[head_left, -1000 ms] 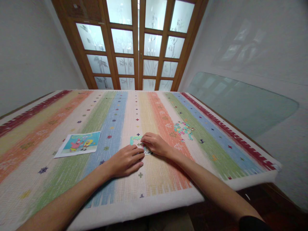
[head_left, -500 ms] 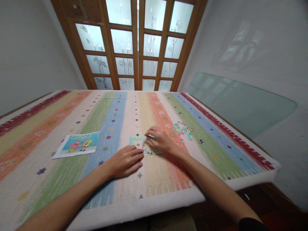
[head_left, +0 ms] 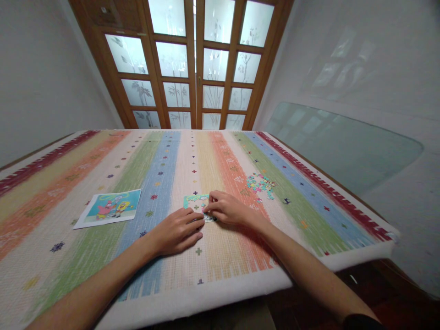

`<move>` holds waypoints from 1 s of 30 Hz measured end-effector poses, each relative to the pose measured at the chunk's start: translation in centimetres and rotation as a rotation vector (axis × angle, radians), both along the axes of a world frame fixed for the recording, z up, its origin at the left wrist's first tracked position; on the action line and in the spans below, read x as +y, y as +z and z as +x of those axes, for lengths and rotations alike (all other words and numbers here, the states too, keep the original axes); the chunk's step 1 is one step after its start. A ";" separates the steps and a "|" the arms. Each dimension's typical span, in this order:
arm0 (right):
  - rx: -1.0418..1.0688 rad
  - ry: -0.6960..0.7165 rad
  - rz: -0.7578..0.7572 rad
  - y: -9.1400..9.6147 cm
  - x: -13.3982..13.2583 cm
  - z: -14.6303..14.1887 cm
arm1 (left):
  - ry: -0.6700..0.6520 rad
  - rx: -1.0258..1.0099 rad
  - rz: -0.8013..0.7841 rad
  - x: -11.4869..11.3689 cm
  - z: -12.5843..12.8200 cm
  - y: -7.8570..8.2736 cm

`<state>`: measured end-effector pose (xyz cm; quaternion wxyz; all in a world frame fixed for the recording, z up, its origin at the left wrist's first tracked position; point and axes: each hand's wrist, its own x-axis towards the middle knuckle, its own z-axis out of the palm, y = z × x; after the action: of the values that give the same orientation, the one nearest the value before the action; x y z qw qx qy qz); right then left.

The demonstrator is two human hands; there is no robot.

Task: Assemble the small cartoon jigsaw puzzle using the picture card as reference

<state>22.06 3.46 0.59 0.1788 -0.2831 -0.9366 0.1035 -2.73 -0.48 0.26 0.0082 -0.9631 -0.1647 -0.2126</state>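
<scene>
A partly joined jigsaw puzzle lies flat on the striped tablecloth in front of me. My left hand rests palm down, fingers stretched flat, its fingertips at the puzzle's near edge. My right hand lies over the puzzle's right part, fingers curled and pressed down on the pieces; what is under them is hidden. A small heap of loose puzzle pieces sits to the right, beyond my right hand.
A printed cartoon reference picture lies on the cloth to the left. Wooden doors with frosted panes stand behind the table. A glass sheet leans on the right wall. The table's front edge is near me.
My right hand moved right along the puzzle, then came back left onto its right part. My left hand stayed almost still at the near edge.
</scene>
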 end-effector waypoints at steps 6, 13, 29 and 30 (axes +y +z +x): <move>-0.010 -0.024 0.027 -0.3 -0.4 -0.3 | 0.013 -0.002 -0.007 -0.1 0.0 0.2; 0.005 -0.032 0.022 -0.3 -0.4 -0.3 | 0.011 -0.004 0.004 -0.1 0.0 0.3; -0.119 -0.465 -0.179 3.6 2.6 9.0 | 0.005 -0.020 -0.012 0.0 -0.2 -0.1; -0.137 -0.567 -0.169 3.9 2.7 10.3 | 0.005 -0.015 -0.011 0.0 -0.2 -0.1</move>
<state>32.33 6.20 4.50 0.1127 -0.5533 -0.8183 0.1075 -2.93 -0.44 0.15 0.0020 -0.9611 -0.1682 -0.2191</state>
